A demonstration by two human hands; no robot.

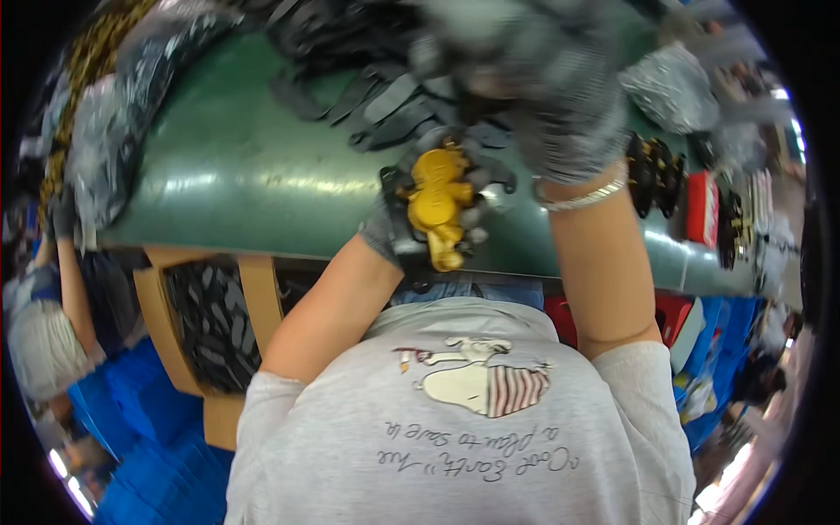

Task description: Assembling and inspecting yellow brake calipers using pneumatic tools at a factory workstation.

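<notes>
My left hand [382,234], in a grey glove, is closed round a yellow-and-black brake caliper [440,206] above the near part of the green table. The caliper's yellow body has two round bosses, and dark pieces show around it. Farther forward and to the right is my right hand [534,70], raised over the table in a grey glove and smeared by motion. Whether its fingers hold anything is hidden in the blur. Just beyond the caliper lie loose flat dark grey pieces [398,109], partly behind my right hand.
The green table [210,192] carries plastic-wrapped goods [101,149] on its left and a clear plastic bag [672,87] on its right. Black-and-yellow parts [654,175] stand near a red box [702,208]. A cardboard box [179,337] of dark pieces and blue crates [144,402] sit below; another person [52,332] is at left.
</notes>
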